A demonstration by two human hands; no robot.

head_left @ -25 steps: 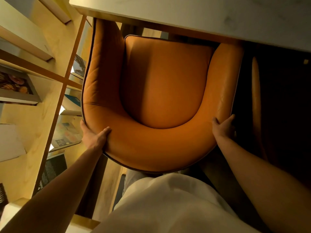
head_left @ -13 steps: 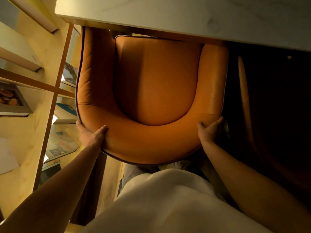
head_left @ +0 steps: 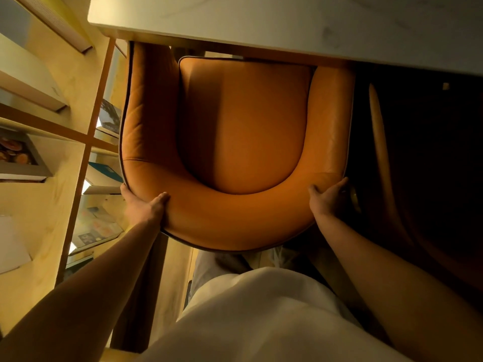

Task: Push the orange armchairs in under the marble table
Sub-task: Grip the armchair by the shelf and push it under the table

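Orange armchair (head_left: 235, 126), seen from above at frame centre, its front tucked under the marble table (head_left: 287, 22) edge at 12 o'clock. The left hand (head_left: 142, 205) grips the curved backrest at 8 o'clock, thumb on top, fingers round the outer side. The right hand (head_left: 328, 198) grips it likewise at 4 o'clock. At 9 o'clock, wooden shelf compartments (head_left: 78, 158) hold books (head_left: 94, 228) lying flat, their cover print too small to read.

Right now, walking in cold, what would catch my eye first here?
The big orange armchair fills the middle, its front tucked beneath the pale marble table along the top. The left hand and right hand grip its curved back at either corner. Wooden shelves with books stand at the left.
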